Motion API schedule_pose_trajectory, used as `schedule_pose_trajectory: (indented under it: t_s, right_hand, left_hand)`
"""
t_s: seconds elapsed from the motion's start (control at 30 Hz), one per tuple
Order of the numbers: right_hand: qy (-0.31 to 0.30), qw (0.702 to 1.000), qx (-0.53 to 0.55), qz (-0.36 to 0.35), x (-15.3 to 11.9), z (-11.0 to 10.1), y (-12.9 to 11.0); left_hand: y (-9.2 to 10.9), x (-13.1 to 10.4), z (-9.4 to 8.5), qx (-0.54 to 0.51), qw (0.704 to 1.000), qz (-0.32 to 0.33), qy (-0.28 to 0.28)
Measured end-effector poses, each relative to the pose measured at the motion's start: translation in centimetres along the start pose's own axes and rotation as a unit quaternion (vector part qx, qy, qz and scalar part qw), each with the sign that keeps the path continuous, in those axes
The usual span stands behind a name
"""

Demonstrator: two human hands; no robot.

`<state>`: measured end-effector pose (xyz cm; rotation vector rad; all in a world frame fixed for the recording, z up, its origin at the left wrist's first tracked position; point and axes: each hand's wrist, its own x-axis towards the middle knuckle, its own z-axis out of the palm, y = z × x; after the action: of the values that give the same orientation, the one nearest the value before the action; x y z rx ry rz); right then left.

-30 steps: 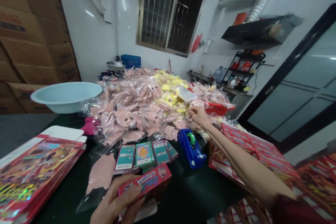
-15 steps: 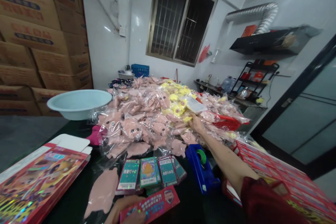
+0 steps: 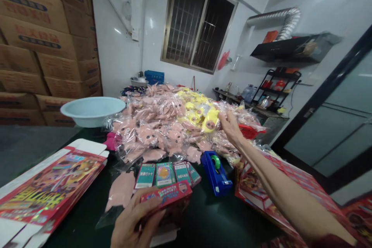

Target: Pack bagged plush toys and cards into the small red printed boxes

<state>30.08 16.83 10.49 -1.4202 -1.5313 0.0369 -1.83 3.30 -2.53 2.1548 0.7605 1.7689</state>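
My left hand [image 3: 136, 219] is closed around a small red printed carton [image 3: 174, 203] in front of me; a white flap shows at its lower end. My right hand [image 3: 230, 127] reaches out over the heap, its fingers pinching the clear bag of a yellow toy with a brown face [image 3: 209, 121]. Around it lies a large pile of bagged pink pig-like toys [image 3: 151, 135], with more yellow ones among them. Between the hands and the pile are several stacks of teal cards [image 3: 164, 174]. One bagged pink toy [image 3: 120, 190] lies face down beside my left hand.
A blue tape dispenser [image 3: 216, 176] stands right of the cards. Flattened red cartons [image 3: 58, 190] lie at the left, below a pale blue basin [image 3: 93, 112]. Rows of red boxes [image 3: 279, 186] sit under my right forearm. Brown cardboard boxes [image 3: 37, 42] are stacked by the wall.
My right hand has drawn a yellow bagged toy up from the pile. My left hand has raised and tipped the red carton, so its open-flap end now shows.
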Motion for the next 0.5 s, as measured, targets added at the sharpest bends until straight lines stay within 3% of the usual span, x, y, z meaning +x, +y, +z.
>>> schedule_pose_trajectory:
  t_s: [0.13, 0.3, 0.4, 0.5]
  right_hand:
    - [-0.117, 0.989, 0.093, 0.005, -4.9, -1.2, -4.6]
    - [-0.321, 0.927, 0.195, -0.024, -8.0, -3.6, -9.2]
    - [-0.446, 0.881, 0.157, 0.000, -10.5, -4.4, -9.2]
    - [-0.549, 0.828, 0.102, 0.049, -14.2, -4.0, -6.5]
  left_hand:
    - [0.4, 0.3, 0.0, 0.016, 0.999, -0.013, 0.028]
    - [0.9, 0.5, 0.4, 0.004, 0.999, -0.038, 0.037]
    - [1.0, 0.3, 0.7, 0.008, 0.998, -0.044, 0.043]
    - [0.8, 0.0, 0.8, 0.023, 0.997, -0.042, 0.052]
